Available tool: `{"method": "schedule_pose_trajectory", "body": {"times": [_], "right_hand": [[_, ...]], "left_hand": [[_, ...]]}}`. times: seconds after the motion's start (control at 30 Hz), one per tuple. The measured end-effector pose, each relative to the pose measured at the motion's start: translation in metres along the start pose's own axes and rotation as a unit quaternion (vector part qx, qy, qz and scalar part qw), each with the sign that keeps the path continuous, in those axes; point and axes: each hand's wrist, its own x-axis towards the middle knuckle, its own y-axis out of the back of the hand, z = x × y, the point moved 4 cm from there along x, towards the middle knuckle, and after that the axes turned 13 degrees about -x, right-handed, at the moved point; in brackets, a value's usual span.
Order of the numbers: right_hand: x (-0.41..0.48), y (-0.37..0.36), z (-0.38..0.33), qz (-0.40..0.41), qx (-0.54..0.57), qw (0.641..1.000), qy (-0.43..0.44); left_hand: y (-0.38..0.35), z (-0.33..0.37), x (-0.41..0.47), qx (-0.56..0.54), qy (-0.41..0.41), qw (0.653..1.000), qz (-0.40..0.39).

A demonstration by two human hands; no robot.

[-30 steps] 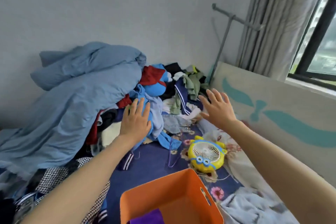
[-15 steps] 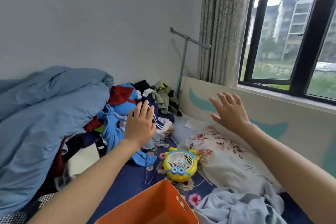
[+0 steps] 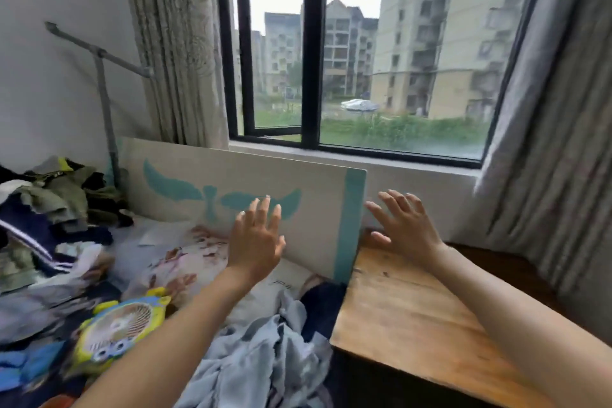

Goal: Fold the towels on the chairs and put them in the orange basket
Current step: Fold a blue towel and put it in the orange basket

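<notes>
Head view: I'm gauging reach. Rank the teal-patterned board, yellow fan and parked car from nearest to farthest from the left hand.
1. teal-patterned board, just beyond the left hand.
2. yellow fan, lower left among the bedding.
3. parked car, outside the window.

Soft overcast daylight enters through the window [image 3: 364, 76]; motion blur smears the lower left, and wide-angle distortion bends edges.

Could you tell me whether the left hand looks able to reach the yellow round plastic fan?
Probably yes: the left hand is open and empty, and the yellow round plastic fan lies uncovered beside its forearm, with nothing across it.
</notes>
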Motion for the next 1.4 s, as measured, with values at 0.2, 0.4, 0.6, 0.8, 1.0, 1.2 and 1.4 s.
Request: {"method": "schedule_pose_trajectory", "body": {"times": [0.2,0.4,0.6,0.8,1.0,1.2,1.4], "right_hand": [[-0.170,-0.010,0.139,-0.175,-0.096,0.972,-0.120],[-0.328,0.044,0.215,-0.296,-0.183,0.904,-0.249],[-0.454,0.104,0.239,-0.403,-0.251,0.811,-0.342],[-0.513,0.115,0.243,-0.441,-0.275,0.749,-0.410],[-0.553,0.091,0.243,-0.505,-0.244,0.700,-0.442],[-0.595,0.064,0.233,-0.564,-0.194,0.642,-0.481],[-0.629,0.064,0.212,-0.609,-0.166,0.579,-0.516]], "left_hand": [[-0.087,0.197,0.050,-0.142,-0.121,0.981,-0.049],[-0.114,0.379,0.053,-0.253,-0.245,0.930,-0.109],[-0.121,0.518,0.019,-0.327,-0.345,0.862,-0.173],[-0.159,0.588,-0.005,-0.357,-0.389,0.815,-0.239],[-0.208,0.628,-0.012,-0.387,-0.394,0.770,-0.320],[-0.252,0.659,-0.037,-0.363,-0.417,0.728,-0.405],[-0.277,0.680,-0.078,-0.329,-0.433,0.687,-0.482]]}}
